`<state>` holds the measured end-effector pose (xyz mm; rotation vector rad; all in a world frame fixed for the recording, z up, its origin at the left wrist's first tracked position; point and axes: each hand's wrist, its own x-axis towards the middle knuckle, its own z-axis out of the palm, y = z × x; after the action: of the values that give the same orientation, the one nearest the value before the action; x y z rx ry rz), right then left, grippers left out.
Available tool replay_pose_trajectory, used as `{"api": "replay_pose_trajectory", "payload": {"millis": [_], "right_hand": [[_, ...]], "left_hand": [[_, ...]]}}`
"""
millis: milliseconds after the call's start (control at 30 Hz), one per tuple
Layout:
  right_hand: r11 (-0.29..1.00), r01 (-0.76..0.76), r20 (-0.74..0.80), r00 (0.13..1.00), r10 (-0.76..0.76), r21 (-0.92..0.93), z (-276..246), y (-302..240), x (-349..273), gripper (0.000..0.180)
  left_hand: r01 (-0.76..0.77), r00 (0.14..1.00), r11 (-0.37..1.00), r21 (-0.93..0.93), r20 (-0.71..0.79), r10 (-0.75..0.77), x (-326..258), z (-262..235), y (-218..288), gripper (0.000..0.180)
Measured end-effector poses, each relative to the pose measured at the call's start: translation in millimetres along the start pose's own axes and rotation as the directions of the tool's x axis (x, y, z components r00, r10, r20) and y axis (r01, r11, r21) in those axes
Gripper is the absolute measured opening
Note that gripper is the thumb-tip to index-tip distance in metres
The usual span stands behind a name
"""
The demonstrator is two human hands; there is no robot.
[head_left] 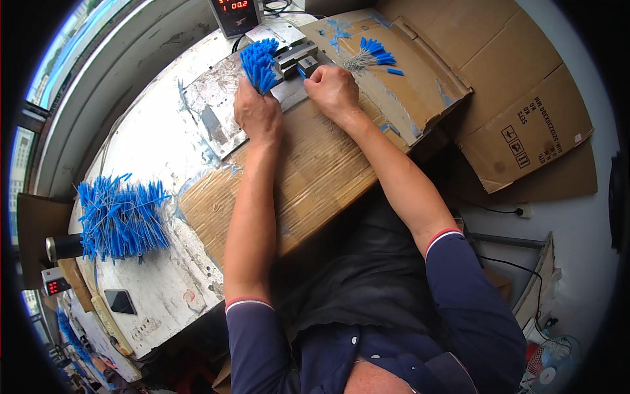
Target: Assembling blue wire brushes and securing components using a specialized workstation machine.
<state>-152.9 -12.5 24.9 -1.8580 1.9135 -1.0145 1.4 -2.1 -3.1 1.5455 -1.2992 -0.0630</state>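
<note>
My left hand (257,115) grips a thick bunch of blue-tipped wires (259,64), their blue ends fanned upward beside a small metal press (296,58). At the press's right side, my right hand (333,90) is closed, pinching a single blue piece (300,73) against the jaws. A small fan of blue-tipped wires (369,56) lies on the cardboard just beyond my right hand. Both forearms rest over a cardboard sheet (308,184) on the bench.
A big heap of blue-tipped wires (121,220) lies at the bench's left end beside a black cylinder (64,247). A red-digit display box (235,14) stands behind the press. A dark phone (121,301), cardboard boxes (518,98) and a small fan (550,364) are around.
</note>
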Motion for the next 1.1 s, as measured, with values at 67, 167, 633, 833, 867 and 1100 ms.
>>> {"api": "replay_pose_trajectory", "payload": {"millis": [67,167,633,833,867,1100], "right_hand": [[0.992,0.021,-0.027,0.999,-0.018,0.121,-1.0,4.2,0.4,0.023],[0.98,0.011,-0.094,0.996,0.008,0.2,-7.2,5.8,-12.3,0.027],[0.948,0.27,0.106,0.961,-0.255,-0.168,-39.6,28.7,-51.6,0.016],[0.977,0.2,0.099,0.976,-0.192,-0.076,-37.7,23.8,-43.3,0.015],[0.977,0.199,0.096,0.977,-0.191,-0.075,-35.1,21.8,-41.0,0.015],[0.996,0.089,0.101,0.991,-0.088,-0.005,-18.0,9.9,-20.3,0.016]], "left_hand": [[-0.041,0.999,0.998,0.042,0.023,0.04,-0.8,2.6,1.0,0.014],[-0.147,0.983,0.984,0.097,0.123,0.135,-4.1,-1.3,3.7,0.012],[-0.301,0.951,0.933,0.199,0.133,0.279,-8.8,-0.4,6.1,0.011],[-0.299,0.951,0.922,0.247,0.157,0.267,-5.6,1.3,2.7,0.003],[-0.302,0.95,0.921,0.246,0.158,0.27,-5.6,1.4,1.6,0.003],[-0.112,0.993,0.966,0.232,0.049,0.103,-6.2,2.4,5.6,0.003]]}}
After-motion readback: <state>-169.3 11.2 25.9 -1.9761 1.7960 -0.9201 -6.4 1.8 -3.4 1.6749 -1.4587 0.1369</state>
